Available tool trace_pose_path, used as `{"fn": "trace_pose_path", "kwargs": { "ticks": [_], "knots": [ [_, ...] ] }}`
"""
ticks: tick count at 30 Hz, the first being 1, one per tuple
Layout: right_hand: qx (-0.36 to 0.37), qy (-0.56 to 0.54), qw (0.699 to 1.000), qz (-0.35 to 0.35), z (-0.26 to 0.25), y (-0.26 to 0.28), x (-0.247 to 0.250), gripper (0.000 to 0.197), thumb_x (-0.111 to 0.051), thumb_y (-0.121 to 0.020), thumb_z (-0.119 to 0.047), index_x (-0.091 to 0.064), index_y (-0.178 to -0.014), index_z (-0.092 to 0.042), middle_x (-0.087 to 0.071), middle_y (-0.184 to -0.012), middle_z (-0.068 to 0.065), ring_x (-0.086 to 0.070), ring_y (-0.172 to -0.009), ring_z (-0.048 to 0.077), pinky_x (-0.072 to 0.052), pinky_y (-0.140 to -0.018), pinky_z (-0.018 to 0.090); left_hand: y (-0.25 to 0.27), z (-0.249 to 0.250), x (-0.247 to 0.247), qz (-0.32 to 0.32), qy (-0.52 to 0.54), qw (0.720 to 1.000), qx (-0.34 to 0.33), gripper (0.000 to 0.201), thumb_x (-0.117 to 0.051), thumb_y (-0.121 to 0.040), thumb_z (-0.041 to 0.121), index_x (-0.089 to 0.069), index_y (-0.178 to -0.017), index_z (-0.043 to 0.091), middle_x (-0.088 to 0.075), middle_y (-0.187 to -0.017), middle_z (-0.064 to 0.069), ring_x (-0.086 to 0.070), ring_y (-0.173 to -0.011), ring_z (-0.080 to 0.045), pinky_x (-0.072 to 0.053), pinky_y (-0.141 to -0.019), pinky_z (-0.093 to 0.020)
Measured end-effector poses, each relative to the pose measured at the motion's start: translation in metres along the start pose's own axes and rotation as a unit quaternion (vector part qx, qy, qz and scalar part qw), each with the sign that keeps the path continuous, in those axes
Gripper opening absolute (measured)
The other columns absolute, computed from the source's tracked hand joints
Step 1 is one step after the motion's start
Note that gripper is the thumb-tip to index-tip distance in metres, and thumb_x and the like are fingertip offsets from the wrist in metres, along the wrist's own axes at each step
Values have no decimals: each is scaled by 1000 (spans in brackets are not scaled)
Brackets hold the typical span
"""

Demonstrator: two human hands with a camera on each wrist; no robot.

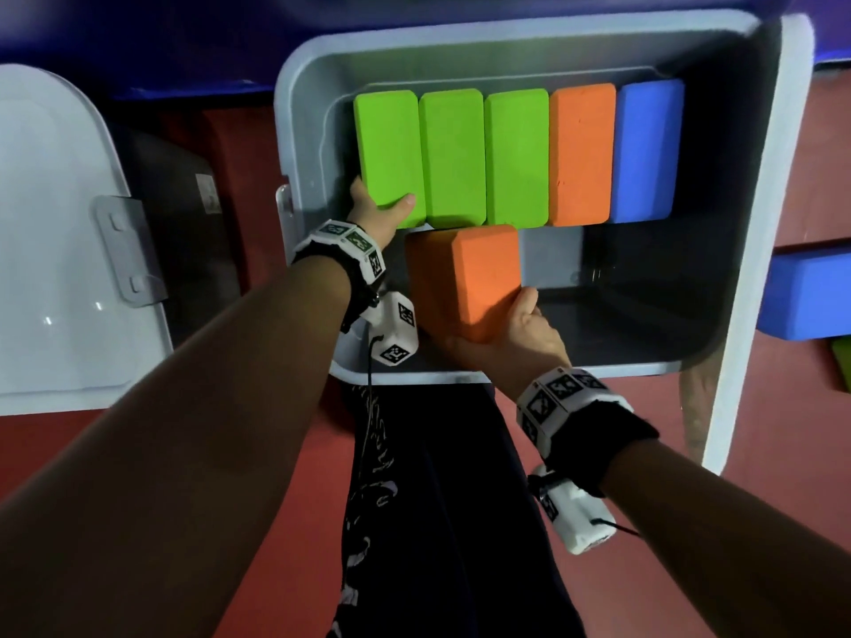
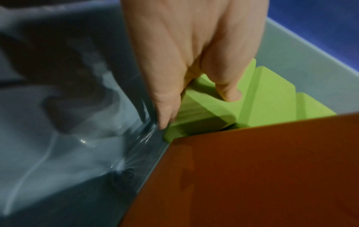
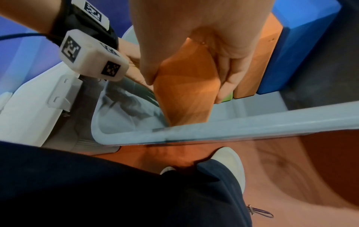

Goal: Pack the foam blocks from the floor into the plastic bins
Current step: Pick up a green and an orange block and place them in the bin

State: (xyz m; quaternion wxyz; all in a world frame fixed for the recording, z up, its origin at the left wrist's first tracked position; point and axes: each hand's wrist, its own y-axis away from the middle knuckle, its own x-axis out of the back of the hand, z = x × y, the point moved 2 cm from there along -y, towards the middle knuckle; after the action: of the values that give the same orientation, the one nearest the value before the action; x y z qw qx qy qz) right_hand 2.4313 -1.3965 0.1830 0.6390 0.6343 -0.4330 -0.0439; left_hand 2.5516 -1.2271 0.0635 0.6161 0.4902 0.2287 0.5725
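Dim indoor light, wide-angle bending at the edges; glare streaks the bin wall [image 2: 81, 138], wrist views motion-blurred

Head view: from above, facing down and forward over both forearms into the open plastic bin [image 1: 299, 131] on the floor.
Left wrist view: very near, along the left hand [image 2: 194, 50] into the bin's left corner.
Right wrist view: close, along the right hand [image 3: 209, 38], down over the bin's near rim.
Shared: the held orange block [image 1: 479, 278] and the bin appear in all three.
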Motion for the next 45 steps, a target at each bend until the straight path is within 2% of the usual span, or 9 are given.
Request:
{"fn": "trace_pose_path", "kwargs": {
  "ticks": [8, 12, 17, 22, 24, 30, 34, 38, 45],
  "knots": [
    [9, 6, 1000, 29, -15, -1, -31, 73, -69, -67, -63, -20, -95, -17, -58, -111, 11, -60, -100, 34, -33, -71, 32, 1, 1, -1, -48, -54, 997, 2, 92, -56, -88, 52, 6, -149, 24, -31, -152, -2, -41, -131, -34, -37, -105, -57],
    [15, -34, 999, 3, -27, -8, -44, 76, -72, -67, -58, -26, -107, -13, -51, -114, 9, -59, -100, 33, -35, -72, 31, -3, 4, 6, -67, -83, 994, 30, 98, -53, -87, 58, 13, -150, 25, -17, -158, -8, -31, -137, -39, -36, -103, -61],
    [77, -19, 995, -62, -43, -24, -73, 74, -67, -78, -49, -26, -123, -6, -53, -118, 14, -59, -102, 35, -41, -76, 38, 3, 1, 11, -53, -128, 990, -35, 86, -51, -92, 50, -2, -151, 9, -31, -153, -5, -33, -138, -21, -26, -113, -30],
    [51, -95, 991, -79, -37, -33, -88, 104, -69, -79, -46, -1, -149, -13, -54, -124, 20, -57, -109, 36, -43, -87, 37, -1, -8, 13, -59, -157, 986, -5, 92, -43, -88, 66, -6, -152, 12, -22, -157, -6, -29, -142, -25, -27, -114, -34],
    [34, -135, 985, -104, -28, -42, -84, 112, -71, -78, -44, 12, -150, -22, -51, -131, 20, -54, -116, 33, -41, -91, 31, 2, -7, 11, -62, -113, 992, 4, 110, -50, -72, 79, -7, -153, 17, -25, -156, -6, -35, -138, -28, -34, -111, -44],
    [56, -146, 979, -130, -13, -65, -72, 107, -77, -71, -40, -7, -152, -28, -48, -140, 9, -48, -125, 27, -39, -96, 27, -38, -40, 7, -78, -5, 996, 30, 153, -65, -21, 91, -6, -150, 36, -24, -157, 3, -41, -135, -26, -39, -101, -57],
    [78, -151, 975, -141, -18, -72, -76, 119, -69, -51, -59, -11, -151, -29, -49, -140, 7, -50, -124, 25, -41, -95, 26, -30, -40, 2, -41, 3, 999, 3, 134, -61, -39, 90, -16, -150, 29, -39, -150, 1, -43, -133, -22, -39, -107, -46],
    [88, -164, 970, -154, -12, -86, -74, 97, -75, -76, -29, -14, -152, -25, -51, -138, 7, -50, -124, 24, -42, -96, 28, -13, -35, -2, -17, 12, 1000, -17, 132, -56, -41, 93, -17, -150, 30, -40, -149, 4, -42, -134, -20, -36, -110, -43],
    [122, -88, 974, -167, -12, -115, -82, 98, -78, -73, -37, -20, -150, -22, -58, -129, 8, -56, -116, 26, -45, -97, 34, -3, -33, -10, 71, -22, 989, -129, 83, -49, -87, 57, -26, -145, 4, -45, -144, -10, -43, -132, -24, -33, -110, -33]
  ]
}}
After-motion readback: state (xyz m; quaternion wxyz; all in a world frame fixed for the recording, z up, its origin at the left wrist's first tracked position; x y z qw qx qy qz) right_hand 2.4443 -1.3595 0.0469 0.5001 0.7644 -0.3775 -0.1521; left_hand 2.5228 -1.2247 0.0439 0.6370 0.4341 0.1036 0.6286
